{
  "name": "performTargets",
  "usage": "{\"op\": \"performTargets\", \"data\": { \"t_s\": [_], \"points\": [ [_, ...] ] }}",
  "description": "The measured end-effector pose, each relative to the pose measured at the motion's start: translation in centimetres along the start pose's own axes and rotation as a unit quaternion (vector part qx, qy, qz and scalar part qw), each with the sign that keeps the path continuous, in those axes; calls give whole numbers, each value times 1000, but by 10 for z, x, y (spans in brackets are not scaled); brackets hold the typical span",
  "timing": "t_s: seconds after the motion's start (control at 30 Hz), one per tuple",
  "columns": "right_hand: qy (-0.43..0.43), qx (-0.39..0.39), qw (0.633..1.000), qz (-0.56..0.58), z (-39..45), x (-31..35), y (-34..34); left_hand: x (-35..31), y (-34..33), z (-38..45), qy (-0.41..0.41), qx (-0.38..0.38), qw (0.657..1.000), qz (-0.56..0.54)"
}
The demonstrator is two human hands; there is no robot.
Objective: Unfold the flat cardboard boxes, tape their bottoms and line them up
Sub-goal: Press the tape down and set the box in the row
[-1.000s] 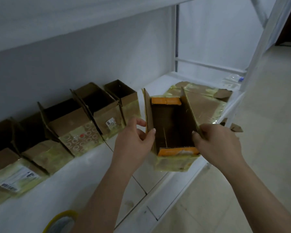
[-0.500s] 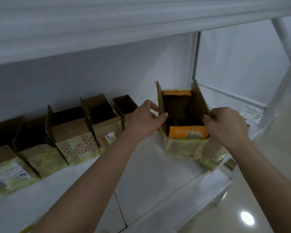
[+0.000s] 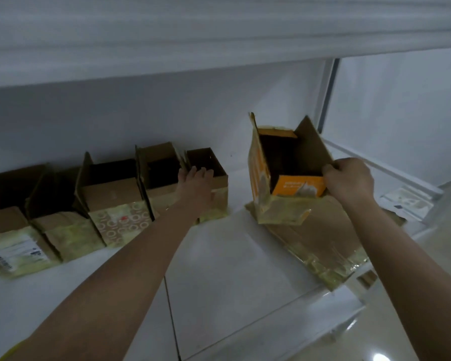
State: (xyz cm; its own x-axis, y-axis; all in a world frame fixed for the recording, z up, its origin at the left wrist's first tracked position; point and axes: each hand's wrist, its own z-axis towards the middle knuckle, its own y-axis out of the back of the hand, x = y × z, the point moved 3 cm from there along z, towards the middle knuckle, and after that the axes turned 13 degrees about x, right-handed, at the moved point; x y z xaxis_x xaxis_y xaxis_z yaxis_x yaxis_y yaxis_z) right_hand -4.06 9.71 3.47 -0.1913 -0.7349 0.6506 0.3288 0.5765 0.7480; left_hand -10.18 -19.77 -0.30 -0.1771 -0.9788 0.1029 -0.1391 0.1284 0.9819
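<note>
Five boxes: the row of boxes [image 3: 110, 204] is standing left of centre along the wall.
Flat stack: flattened cardboard [image 3: 320, 243] is lying at lower right.
Orange box [image 3: 284, 178]: right of centre, I'm carrying it with my right hand [image 3: 349, 181] gripping its near rim.
Left hand [image 3: 195, 186]: having just let go, it is now resting relaxed, holding nothing, on the end box [image 3: 206, 175], so placing comes next.

No text can be read anywhere. The orange flap [image 3: 298, 187] of the box near the shelf's right end bears pale lettering too blurred to make out. The white label [image 3: 12, 250] on the box at the shelf's left end shows a barcode and illegible print.
</note>
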Motion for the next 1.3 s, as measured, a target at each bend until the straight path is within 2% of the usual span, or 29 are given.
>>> {"op": "performTargets", "data": {
  "t_s": [0.17, 0.43, 0.63, 0.77, 0.9, 1.3],
  "points": [
    [33, -17, 999, 14, 21, 25, -21, 3, -1, 6, 24, -41, 998, 33],
    [64, -5, 998, 10, 63, 54, -64, 18, -12, 6, 81, -110, 989, -58],
    [69, 68, 995, 9, 95, 59, -96, 19, -12, 8, 105, -136, 984, -52],
    [38, 169, 982, 81, 107, 64, -119, 20, -11, 9, 106, -135, 983, -59],
    [48, 229, 971, 56, 108, 70, -140, 20, -11, 9, 113, -134, 983, -55],
    [75, 271, 958, 47, 102, 53, -145, 8, -8, 16, 145, -127, 981, -12]
  ]
}}
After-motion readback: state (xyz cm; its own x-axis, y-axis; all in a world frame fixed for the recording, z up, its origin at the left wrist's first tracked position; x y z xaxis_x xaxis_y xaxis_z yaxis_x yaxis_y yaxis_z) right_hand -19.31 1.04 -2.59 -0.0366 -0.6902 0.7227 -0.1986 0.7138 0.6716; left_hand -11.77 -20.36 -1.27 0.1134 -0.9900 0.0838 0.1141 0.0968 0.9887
